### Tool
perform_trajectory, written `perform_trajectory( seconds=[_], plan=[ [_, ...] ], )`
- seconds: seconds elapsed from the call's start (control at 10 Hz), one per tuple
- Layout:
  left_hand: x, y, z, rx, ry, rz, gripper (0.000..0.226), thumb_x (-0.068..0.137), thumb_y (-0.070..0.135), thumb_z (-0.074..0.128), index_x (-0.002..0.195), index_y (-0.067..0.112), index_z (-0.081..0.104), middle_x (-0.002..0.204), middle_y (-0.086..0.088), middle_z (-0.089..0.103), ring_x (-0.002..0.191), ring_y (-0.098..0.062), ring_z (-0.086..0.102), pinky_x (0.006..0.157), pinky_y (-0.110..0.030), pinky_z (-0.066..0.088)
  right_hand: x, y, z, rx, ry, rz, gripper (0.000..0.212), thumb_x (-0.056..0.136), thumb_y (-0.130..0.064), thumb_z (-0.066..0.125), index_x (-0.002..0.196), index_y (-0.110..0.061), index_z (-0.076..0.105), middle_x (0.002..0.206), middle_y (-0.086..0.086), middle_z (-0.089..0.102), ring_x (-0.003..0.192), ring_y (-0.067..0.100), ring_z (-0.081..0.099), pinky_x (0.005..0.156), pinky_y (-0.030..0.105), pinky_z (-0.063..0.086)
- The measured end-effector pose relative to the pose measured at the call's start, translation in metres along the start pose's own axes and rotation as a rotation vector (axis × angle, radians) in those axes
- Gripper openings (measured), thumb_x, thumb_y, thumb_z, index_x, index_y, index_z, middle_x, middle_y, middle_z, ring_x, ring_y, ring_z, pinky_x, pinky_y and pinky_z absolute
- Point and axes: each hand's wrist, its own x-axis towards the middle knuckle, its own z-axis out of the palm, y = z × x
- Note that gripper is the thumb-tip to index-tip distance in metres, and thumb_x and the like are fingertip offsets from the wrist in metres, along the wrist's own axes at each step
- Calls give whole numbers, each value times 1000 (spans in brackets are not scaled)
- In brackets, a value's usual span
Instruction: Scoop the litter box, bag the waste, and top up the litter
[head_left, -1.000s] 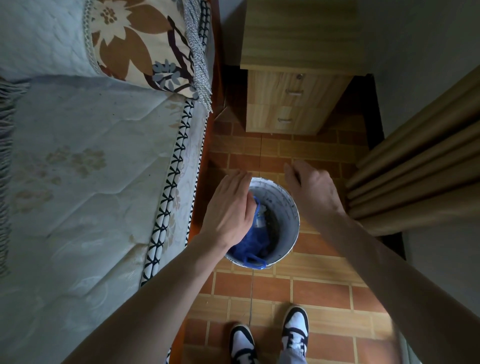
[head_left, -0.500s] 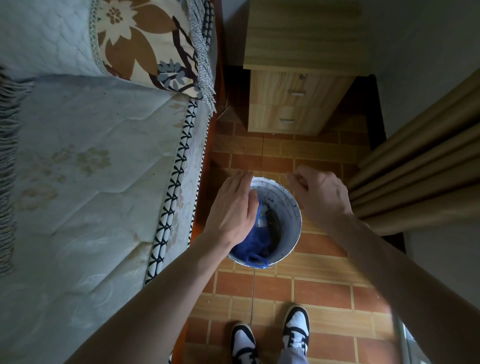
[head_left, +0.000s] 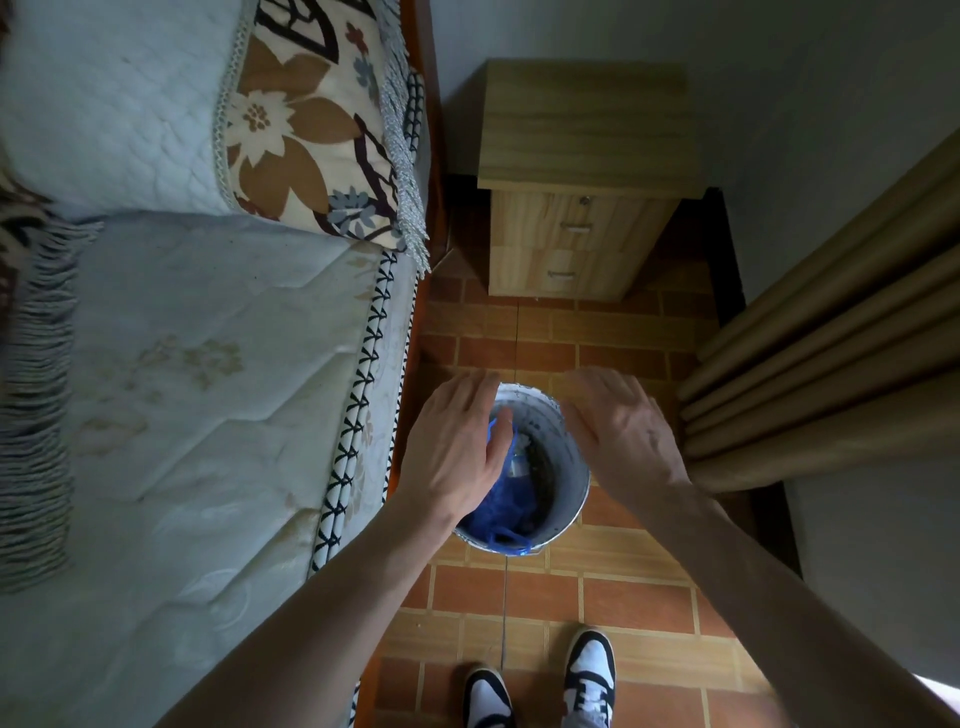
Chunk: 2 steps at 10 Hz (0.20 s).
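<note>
Right hand (head_left: 621, 428) drifted inward over bucket (head_left: 574, 499); left hand (head_left: 454, 452) too, both palm-down, fingers loosely spread.

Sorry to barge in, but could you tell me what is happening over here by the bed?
A person stands on the tiled floor between the bed and a curtain, reaching down with both hands over a round bucket lined with a blue bag. The left hand hovers over the bag's edge on the bucket's left side, fingers fairly straight; the right hand is spread above the right rim. Neither has a grip on the bag. A wooden nightstand stands beyond.
</note>
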Motion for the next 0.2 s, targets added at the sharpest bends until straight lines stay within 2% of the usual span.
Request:
perform_trajectory(
  seconds=[0.2],
  plan=[
    [-1, 22, -59, 92, -51, 5, 46, 107, 41, 36, 137, 12, 54, 136, -7, 60, 131, -25, 52, 116, -42, 39, -19, -43, -53, -46, 42, 18, 46, 102, -40, 52, 141, -16, 50, 141, 3, 56, 127, 25, 54, 97, 43, 48]
  ],
)
